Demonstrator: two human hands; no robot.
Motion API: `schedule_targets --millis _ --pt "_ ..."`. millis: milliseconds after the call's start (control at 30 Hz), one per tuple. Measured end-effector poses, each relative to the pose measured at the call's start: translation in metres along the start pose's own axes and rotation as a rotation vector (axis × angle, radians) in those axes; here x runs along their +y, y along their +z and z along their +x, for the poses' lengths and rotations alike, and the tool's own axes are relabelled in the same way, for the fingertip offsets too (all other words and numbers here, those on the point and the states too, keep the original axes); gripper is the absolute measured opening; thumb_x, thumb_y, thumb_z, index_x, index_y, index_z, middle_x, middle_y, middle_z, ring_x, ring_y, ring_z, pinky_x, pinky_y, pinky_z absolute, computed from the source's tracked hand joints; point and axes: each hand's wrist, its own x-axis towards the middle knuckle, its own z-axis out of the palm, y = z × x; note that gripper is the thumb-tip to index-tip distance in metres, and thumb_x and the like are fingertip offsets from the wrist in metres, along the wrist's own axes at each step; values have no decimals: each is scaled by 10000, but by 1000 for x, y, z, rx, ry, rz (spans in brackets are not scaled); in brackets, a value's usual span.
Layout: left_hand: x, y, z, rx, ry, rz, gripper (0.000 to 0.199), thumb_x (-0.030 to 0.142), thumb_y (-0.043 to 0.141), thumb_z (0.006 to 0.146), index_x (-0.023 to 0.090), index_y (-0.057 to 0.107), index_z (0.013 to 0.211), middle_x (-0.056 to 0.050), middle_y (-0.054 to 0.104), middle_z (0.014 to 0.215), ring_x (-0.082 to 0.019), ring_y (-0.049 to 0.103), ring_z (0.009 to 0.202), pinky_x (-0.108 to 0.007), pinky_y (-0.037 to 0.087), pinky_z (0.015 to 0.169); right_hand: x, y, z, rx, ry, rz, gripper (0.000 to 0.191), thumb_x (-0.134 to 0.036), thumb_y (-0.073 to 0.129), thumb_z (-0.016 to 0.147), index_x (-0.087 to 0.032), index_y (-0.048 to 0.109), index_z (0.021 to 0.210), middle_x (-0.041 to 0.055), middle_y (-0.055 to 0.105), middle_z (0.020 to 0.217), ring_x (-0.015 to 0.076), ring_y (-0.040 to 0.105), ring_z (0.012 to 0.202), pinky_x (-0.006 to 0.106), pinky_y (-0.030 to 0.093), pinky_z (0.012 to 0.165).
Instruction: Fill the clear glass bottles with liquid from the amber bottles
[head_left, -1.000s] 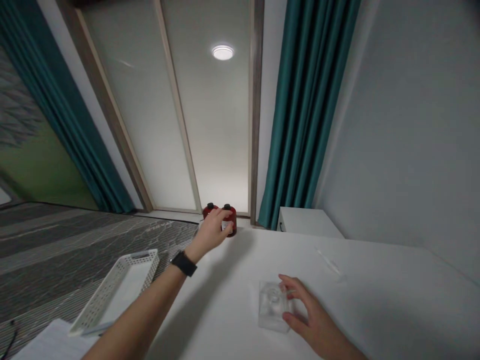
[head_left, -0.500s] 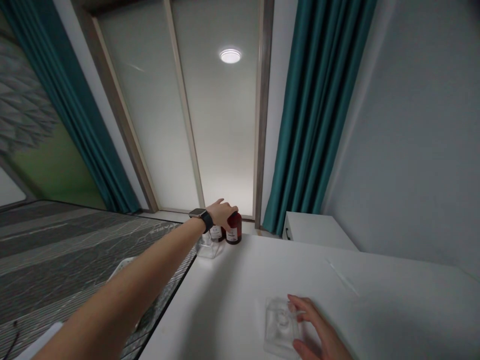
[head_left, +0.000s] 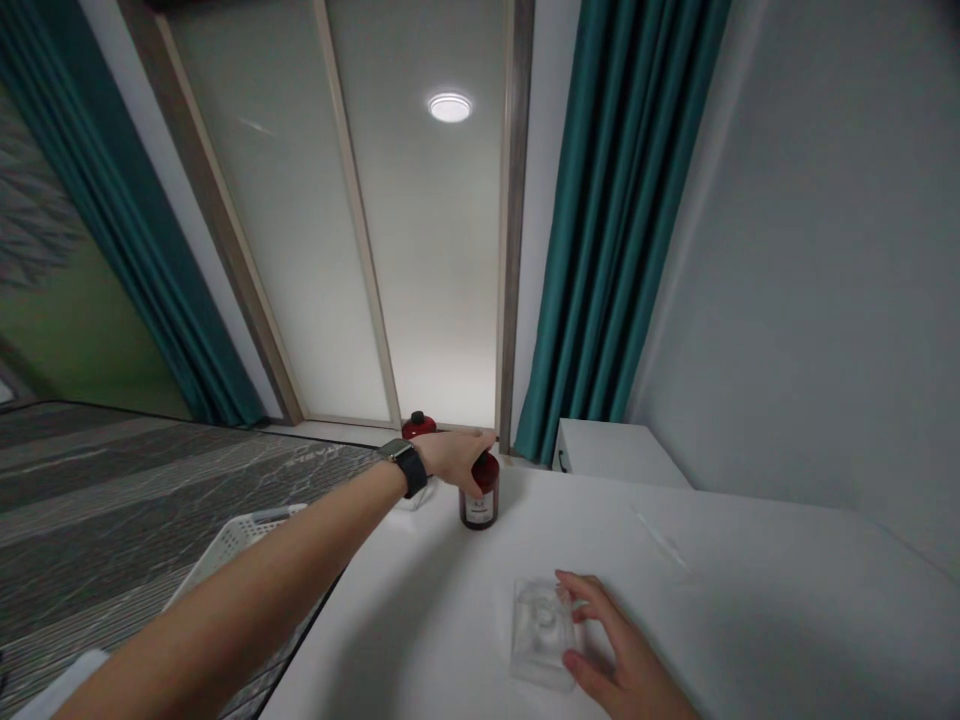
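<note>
A dark red bottle (head_left: 480, 500) with a white label stands near the far left edge of the white table. My left hand (head_left: 456, 458), with a black watch at the wrist, comes down over it and grips its top. Behind that wrist rises a second red bottle (head_left: 418, 425) with a black cap, its lower part hidden. A clear plastic piece, partly covered by the forearm, lies beside it. Closer to me is a square clear plastic holder (head_left: 536, 655) with a round recess. At its right edge my right hand (head_left: 600, 640) rests with fingers apart, fingertips touching or nearly touching it.
The white table (head_left: 675, 600) spreads out to the right. A white perforated basket (head_left: 240, 530) stands past the left edge, partly behind my forearm. Beyond the table are a white cabinet (head_left: 615, 450), a teal curtain (head_left: 600, 220) and frosted sliding doors (head_left: 427, 250).
My left hand has brought the red bottle nearer and a little right, away from the other bottle, which now shows its cap. The right hand stays by the clear holder. The view shifted slightly.
</note>
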Motion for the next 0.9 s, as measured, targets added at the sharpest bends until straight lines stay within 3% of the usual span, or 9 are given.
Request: schedule_targets --millis 233,367,433,533,633,767,900 --pt "38 31 -38 136 51 -220 489 327 798 713 216 552 1121 -79 667 1070 -306 688 910 -369 531 778 -24 -6 1 -36 -72 12 472 -192 586 843 -263 559 1309 104 575 1259 267 578 1116 432 496 979" --pt "46 62 -56 247 45 -374 490 282 698 828 224 474 1260 -80 660 1161 -263 671 1007 -383 546 876 -27 -6 4 -43 -123 5 454 -197 581 868 -261 553 1316 103 575 1240 269 568 1141 422 501 966" --pt "46 80 -61 375 50 -596 557 237 707 814 222 465 1315 -92 630 1252 -264 644 1098 -412 522 973 -28 -7 4 -40 -129 -1 443 -198 578 877 -262 551 1315 100 578 1241 265 572 1128 421 499 963" --pt "45 101 -65 495 66 -722 592 218 699 819 203 461 1360 -120 595 1330 -290 583 1225 -467 458 1079 -28 -9 3 -37 -155 14 377 -243 528 925 -256 557 1300 105 591 1231 261 584 1097 426 498 956" --pt "43 110 -67 496 87 -745 621 230 710 826 207 454 1391 -127 579 1363 -295 559 1264 -483 445 1103 -31 -12 3 -63 -158 28 425 -254 576 883 -239 539 1307 113 585 1255 272 578 1117 434 488 973" --pt "42 118 -67 506 51 -803 661 250 699 857 206 405 1447 -145 519 1445 -293 533 1314 -482 449 1108 -40 -12 3 -101 -31 -11 623 -123 670 715 -238 514 1307 96 567 1293 272 549 1168 439 442 1037" --pt "46 125 -67 527 2 -868 657 261 687 872 208 398 1460 -153 491 1485 -295 544 1308 -491 457 1101 -46 -13 1 -120 -4 -16 635 -116 688 699 -232 520 1300 90 574 1280 270 540 1187 444 410 1070"
